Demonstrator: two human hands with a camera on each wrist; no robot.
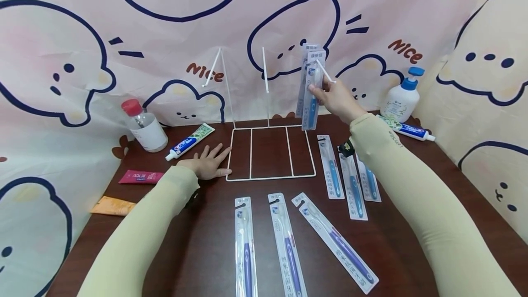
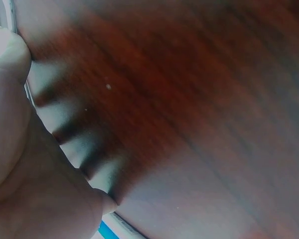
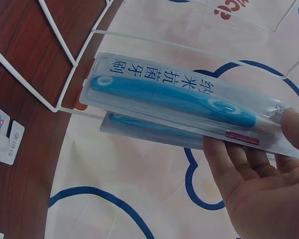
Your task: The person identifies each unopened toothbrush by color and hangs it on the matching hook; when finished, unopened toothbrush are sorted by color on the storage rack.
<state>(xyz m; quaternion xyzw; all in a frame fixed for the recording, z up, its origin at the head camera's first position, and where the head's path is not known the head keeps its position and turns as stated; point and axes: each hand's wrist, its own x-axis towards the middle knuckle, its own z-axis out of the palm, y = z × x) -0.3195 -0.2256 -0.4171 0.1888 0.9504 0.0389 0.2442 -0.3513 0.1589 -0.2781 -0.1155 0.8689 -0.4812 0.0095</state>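
My right hand pinches a blue packaged toothbrush between thumb and fingers, upright at the right hook of a white wire rack. The hook's rod crosses the top of the pack. Just behind it another blue packaged toothbrush hangs; in the right wrist view, the held pack overlaps this rear one. My left hand rests on the table with fingers spread, its thumb at the rack base's left front corner. The middle and left hooks carry nothing.
Several blue packaged toothbrushes lie right of the rack, and purple ones in front. Toothpaste tubes, a red tube, an orange tube and a red-capped bottle are left. A pump bottle stands back right beside another toothpaste.
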